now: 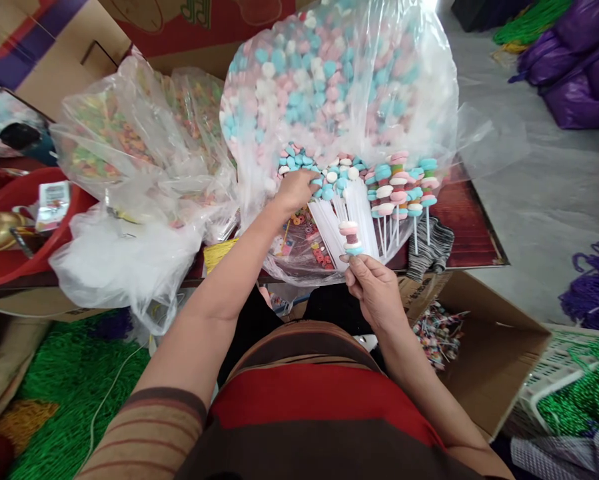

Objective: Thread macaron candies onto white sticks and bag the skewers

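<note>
My left hand [295, 189] reaches into the mouth of a big clear bag [339, 87] of pink, blue and white candies, fingers curled on the loose candies [299, 160] there. My right hand [374, 287] is closed on a white stick [352, 253] that carries a few stacked candies [350, 237] at its top. Just beyond it lie several bare white sticks [329, 223]. Several filled candy sticks [402, 190] rest side by side on the plastic to the right.
Clear bags of orange and green candies [124, 140] stand at left beside a red tub [9, 260]. An open cardboard box [479, 347] with wrapped lollipops sits at lower right. Green and purple bead strings [589, 393] and purple bags [579, 73] lie around.
</note>
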The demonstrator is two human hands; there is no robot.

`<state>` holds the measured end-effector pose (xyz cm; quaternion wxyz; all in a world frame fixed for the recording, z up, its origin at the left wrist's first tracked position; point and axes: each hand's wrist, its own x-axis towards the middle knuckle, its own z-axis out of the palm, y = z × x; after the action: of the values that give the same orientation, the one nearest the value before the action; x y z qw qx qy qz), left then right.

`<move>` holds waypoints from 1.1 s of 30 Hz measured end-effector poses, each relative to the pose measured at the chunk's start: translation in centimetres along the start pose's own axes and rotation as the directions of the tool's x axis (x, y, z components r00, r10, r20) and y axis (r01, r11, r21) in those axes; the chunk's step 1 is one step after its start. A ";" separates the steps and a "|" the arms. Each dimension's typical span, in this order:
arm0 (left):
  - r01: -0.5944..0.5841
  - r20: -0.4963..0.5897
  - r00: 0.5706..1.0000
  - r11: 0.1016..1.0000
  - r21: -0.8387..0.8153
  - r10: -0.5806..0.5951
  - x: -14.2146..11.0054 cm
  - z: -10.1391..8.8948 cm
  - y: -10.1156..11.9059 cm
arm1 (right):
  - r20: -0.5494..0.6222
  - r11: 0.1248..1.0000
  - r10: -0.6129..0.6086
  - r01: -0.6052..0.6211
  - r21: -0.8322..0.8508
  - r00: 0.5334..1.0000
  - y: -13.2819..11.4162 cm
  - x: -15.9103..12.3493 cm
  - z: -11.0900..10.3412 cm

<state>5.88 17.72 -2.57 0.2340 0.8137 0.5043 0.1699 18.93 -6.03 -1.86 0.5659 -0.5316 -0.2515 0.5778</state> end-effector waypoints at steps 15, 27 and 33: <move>-0.128 0.233 0.971 0.934 0.333 0.049 -0.9 -1.2 0.6 | 0.007 0.999 0.008 -0.008 0.033 1.000 0.4 -0.1 -0.3; -0.210 0.362 0.923 0.959 0.191 0.130 0.1 -1.4 -1.1 | -0.015 1.000 -0.027 0.027 -0.009 1.000 0.6 -0.2 -0.2; -0.032 0.081 0.996 0.999 -0.013 0.033 0.3 -0.5 -1.9 | -0.021 0.998 -0.064 0.064 -0.013 0.998 0.8 -0.2 -0.4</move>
<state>4.29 18.83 -3.19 0.2562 0.8267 0.4800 0.1435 18.96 -6.47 -2.61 0.5837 -0.5329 -0.2657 0.5520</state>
